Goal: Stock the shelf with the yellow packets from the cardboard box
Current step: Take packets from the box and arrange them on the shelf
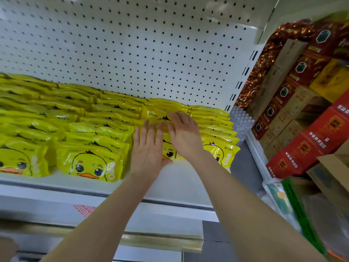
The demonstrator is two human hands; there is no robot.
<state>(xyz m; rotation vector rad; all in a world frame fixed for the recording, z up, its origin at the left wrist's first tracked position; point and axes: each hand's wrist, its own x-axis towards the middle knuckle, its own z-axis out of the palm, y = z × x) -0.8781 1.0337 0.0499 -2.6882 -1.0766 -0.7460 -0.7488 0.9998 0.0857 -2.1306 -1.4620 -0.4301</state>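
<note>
White pegboard (151, 53) full of little black holes makes the back wall, and a white shelf (179, 186) sticks out below it. Rows of yellow packets (90, 163) with a duck face fill the shelf. They stand leaning back, one behind the other, from the left edge almost to the right end.

My left hand (149, 150) lies flat on one row of packets with its fingers straight and spread. My right hand (184, 135) lies flat on the same row, just beside my left, fingers straight too. Neither hand grabs anything; both just press on the tops. Between my hands a duck face peeks out. One more row of packets (217, 133) stands to the right of my hands, close to the end of the shelf.

Past the shelf, on the right, red boxes (309, 140) are piled high, with brown cardboard boxes (287, 118) stacked among them. A shiny red and gold bag (264, 57) sits above them. A green and white pack (294, 201) is lower down, blurry. I can't tell which box the packets came from.
</note>
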